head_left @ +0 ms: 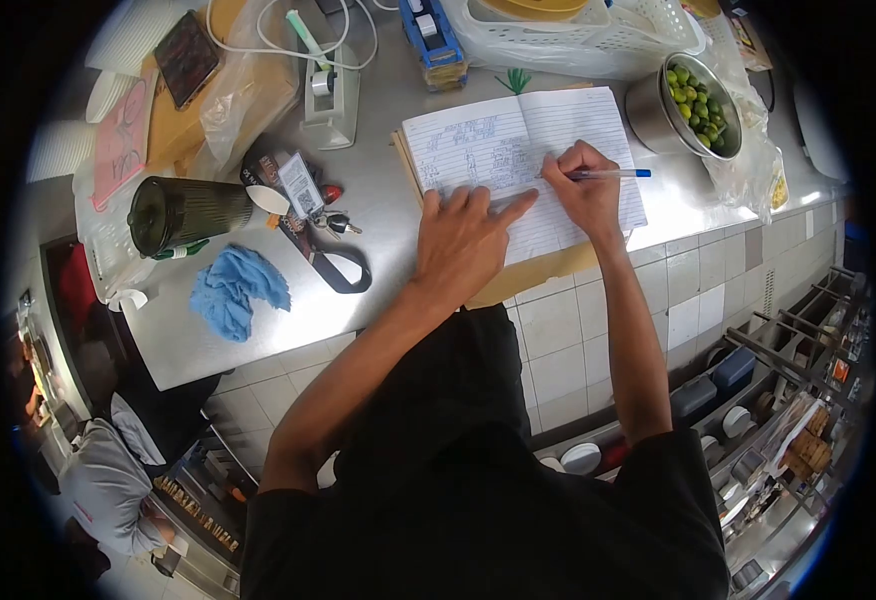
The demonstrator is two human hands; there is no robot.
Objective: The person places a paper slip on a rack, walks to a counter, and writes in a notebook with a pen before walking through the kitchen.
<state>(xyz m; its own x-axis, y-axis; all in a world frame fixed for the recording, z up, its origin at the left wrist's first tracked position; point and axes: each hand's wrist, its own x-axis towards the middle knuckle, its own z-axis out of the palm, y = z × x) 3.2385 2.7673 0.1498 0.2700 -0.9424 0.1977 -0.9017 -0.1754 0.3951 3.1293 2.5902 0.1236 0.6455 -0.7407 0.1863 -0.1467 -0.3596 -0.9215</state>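
An open lined notebook (588,120) lies on the steel table, its left page covered in blue handwriting. My left hand (466,238) rests on the lower part of that page, fingers spread and pointing up the page. In my right hand (586,190) is a blue-capped pen (613,174), its tip end at the writing near the middle of the spread. The fingers are pinched round the pen, and the hand lies on the right page. Brown cardboard (533,278) sticks out beneath the notebook's lower edge.
Right of the notebook stands a metal pot (658,115) of small green limes. Tape dispensers (333,110) and a white basket (558,40) are behind. To the left are keys (336,222), a lanyard, a dark ribbed pitcher (193,215) and a blue cloth (238,290). Another person (108,480) is at lower left.
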